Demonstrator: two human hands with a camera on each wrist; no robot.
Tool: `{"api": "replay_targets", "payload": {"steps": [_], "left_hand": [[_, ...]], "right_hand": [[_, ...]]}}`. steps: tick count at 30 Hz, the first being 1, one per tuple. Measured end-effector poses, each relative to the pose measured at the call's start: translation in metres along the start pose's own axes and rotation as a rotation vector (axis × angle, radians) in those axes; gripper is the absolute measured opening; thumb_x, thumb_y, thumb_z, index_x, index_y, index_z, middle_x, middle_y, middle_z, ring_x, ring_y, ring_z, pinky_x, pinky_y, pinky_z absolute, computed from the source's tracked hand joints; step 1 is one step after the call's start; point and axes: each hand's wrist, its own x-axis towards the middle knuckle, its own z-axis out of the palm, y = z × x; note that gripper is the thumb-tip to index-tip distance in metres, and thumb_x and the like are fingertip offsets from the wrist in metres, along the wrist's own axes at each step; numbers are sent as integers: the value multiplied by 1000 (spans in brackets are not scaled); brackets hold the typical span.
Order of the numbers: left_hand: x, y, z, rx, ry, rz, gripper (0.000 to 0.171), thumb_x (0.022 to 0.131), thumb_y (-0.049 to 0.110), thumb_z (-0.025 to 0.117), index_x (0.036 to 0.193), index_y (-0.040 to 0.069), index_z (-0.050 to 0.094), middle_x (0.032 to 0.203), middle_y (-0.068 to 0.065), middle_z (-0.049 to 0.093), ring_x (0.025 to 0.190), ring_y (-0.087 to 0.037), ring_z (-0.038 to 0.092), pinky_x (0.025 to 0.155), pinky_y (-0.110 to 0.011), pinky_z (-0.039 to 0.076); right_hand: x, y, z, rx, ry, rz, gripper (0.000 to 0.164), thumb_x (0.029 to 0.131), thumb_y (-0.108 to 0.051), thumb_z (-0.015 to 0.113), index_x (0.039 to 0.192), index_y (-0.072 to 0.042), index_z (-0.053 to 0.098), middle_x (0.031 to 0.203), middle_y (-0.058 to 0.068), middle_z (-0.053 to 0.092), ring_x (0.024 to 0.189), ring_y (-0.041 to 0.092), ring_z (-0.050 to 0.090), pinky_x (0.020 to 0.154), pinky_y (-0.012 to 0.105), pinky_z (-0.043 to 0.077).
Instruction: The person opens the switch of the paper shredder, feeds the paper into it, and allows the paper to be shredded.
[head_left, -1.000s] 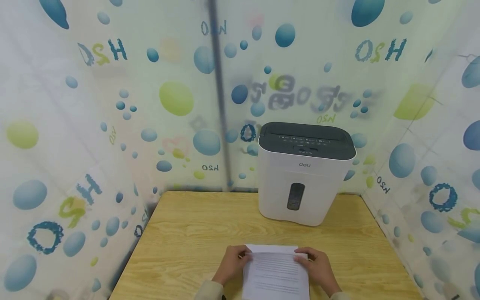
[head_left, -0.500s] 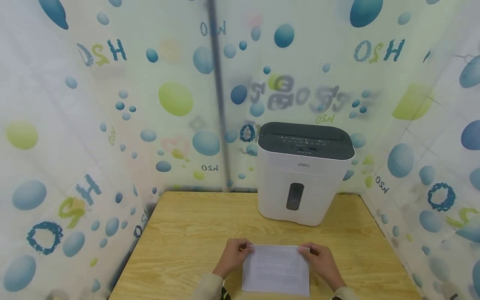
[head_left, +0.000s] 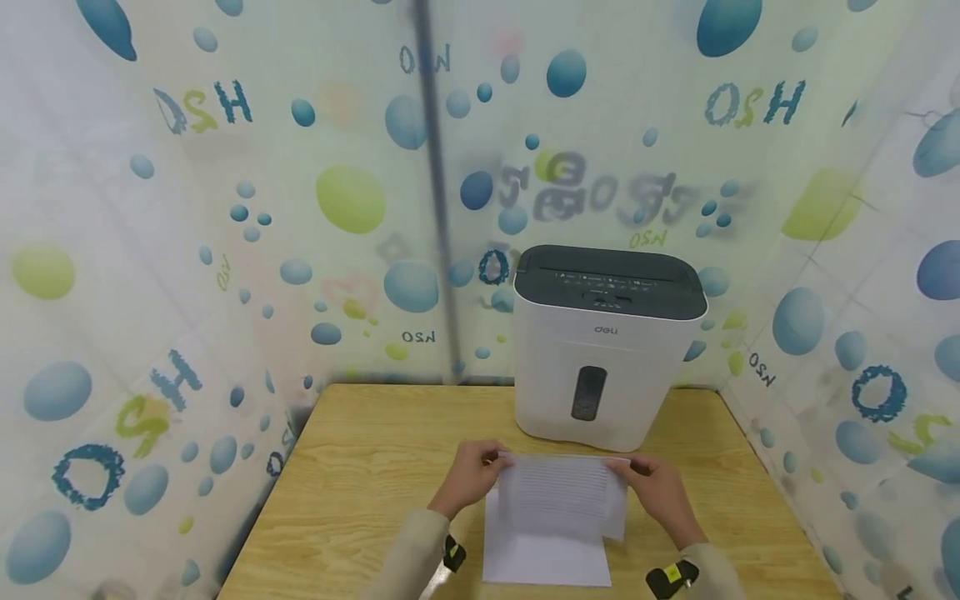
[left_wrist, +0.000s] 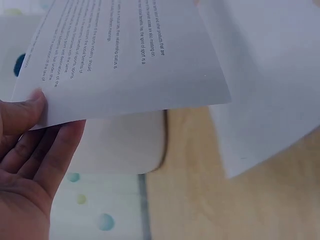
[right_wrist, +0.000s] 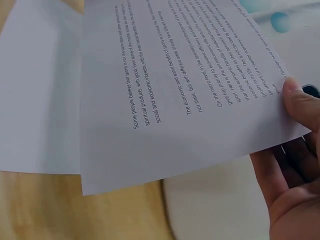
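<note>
Both hands hold up a printed sheet of paper [head_left: 558,487] by its two far corners. My left hand [head_left: 471,477] pinches the left corner between thumb and fingers; in the left wrist view the thumb of the left hand [left_wrist: 25,150] lies on the printed face. The right hand [head_left: 658,492] pinches the right corner, and the right wrist view shows the right hand [right_wrist: 295,175] with its thumb on top and fingers beneath. Below the raised sheet a blank white sheet [head_left: 543,560] lies on the wooden table, partly covered by it in the head view.
A white paper shredder [head_left: 607,367] with a dark grey top stands at the back right of the wooden table [head_left: 375,467], just beyond the hands. A patterned curtain [head_left: 352,250] with blue and green dots surrounds the table on the back and sides.
The hands have lifted the printed sheet off the paper below and moved it forward toward the shredder. The white sheet underneath has come into view.
</note>
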Motion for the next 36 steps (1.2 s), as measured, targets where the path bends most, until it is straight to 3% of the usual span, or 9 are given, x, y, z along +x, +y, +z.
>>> {"api": "replay_targets", "payload": {"steps": [3,12,16,23,36], "left_hand": [[15,9,-7,18,9,27,7,95,11,73,94,9,79,88,-4,78,74,-4,67,71,-24,58],[56,39,-28,43,12,22,9,98,15,71,97,13,79,88,1,77,73,-3,63,73,-23,56],[72,52,-37,33,38,86,7,96,13,73,95,11,80,86,-2,78,71,-5,64,70,-22,57],[92,75,-51,45,58,123,6,95,12,74,96,10,80,84,-3,77,72,-7,66,68,-23,56],[126,109,-74,81,86,213,8,97,16,72,98,12,79,85,-2,76,69,-7,64,67,-21,57]], "right_hand": [[6,-11,-11,8,-9,-14,34,91,-42,77,109,-13,80,103,4,77,87,7,64,75,22,52],[17,-50,-42,54,34,-91,35,94,-34,77,110,-4,78,98,2,76,80,5,63,73,21,53],[21,-63,-53,58,65,-142,34,95,-32,76,109,-1,78,92,2,75,77,9,62,70,21,51],[21,-88,-70,-32,87,-158,46,97,-47,69,115,-6,77,96,5,73,82,13,57,69,22,45],[34,-127,-100,-91,142,-250,51,99,-52,63,120,-7,76,108,11,73,86,10,61,71,18,49]]}}
